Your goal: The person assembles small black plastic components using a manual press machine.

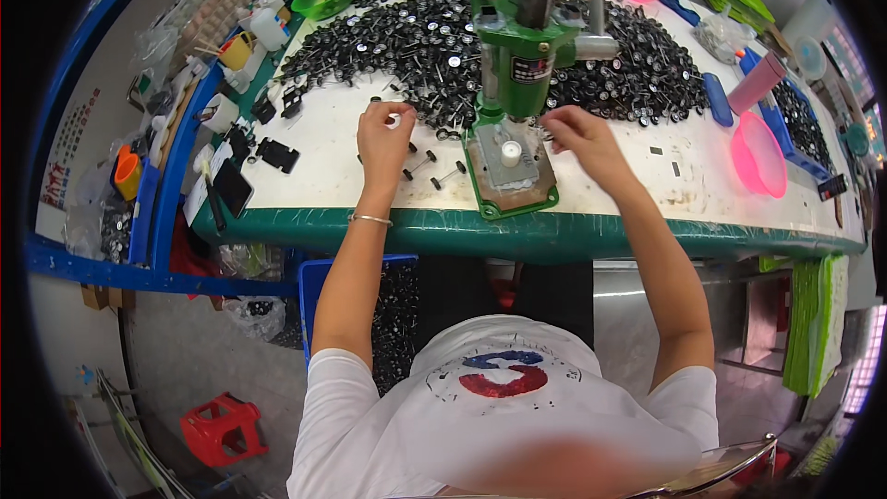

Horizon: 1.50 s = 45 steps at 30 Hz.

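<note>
Left hand (pixel 381 140): fingers curled, thumb and forefinger brought close together above the worktop, left of the press; cannot tell whether anything small is pinched there. Right hand (pixel 589 140): fingers bent, tips drawn narrow just beside the right side of the press head; any part between them too small to make out. Between the hands, green bench press (pixel 528 65) upright, its base carrying a grey plate (pixel 500 173) with a short white cylinder (pixel 511 153) standing on it. Near the left hand, two wheeled axles (pixel 448 176) lie on the white worktop (pixel 702 187), between left wrist and press base. Behind, a broad heap of black wheel parts (pixel 397 46) spreads to both sides of the press. Farther right, pink basin (pixel 758 155); far left corner, green bowl (pixel 325 6). Floor, lower left: red stool (pixel 224 429).
</note>
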Each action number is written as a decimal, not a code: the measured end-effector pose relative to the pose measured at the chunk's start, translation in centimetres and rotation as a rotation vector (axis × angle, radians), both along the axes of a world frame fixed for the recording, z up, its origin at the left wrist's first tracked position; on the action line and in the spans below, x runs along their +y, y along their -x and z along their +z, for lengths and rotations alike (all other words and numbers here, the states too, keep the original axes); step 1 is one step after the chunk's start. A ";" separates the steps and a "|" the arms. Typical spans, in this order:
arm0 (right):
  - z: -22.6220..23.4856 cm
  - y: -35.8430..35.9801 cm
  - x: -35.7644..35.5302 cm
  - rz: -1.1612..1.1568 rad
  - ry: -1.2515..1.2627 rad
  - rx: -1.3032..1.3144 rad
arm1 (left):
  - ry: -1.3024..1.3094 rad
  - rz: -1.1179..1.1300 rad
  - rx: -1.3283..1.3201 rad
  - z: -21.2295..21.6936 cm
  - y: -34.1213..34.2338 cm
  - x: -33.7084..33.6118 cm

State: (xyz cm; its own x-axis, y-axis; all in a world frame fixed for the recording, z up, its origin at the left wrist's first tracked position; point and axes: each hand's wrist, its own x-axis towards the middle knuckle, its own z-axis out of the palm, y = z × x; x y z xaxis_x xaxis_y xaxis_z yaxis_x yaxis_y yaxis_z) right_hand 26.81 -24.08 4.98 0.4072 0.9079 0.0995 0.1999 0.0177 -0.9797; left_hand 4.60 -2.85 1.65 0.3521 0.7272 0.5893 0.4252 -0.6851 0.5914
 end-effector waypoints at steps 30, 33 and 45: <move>12.2 -6.5 3.7 -0.135 -0.453 0.243 | 0.906 -0.740 -0.579 2.1 -5.4 -10.2; 19.5 -4.9 7.5 -0.082 -0.559 0.335 | 0.924 -0.729 -0.589 1.9 -4.8 -9.8; 25.0 -2.5 5.8 0.265 -0.436 0.804 | 0.901 -0.775 -0.561 2.5 -5.3 -10.1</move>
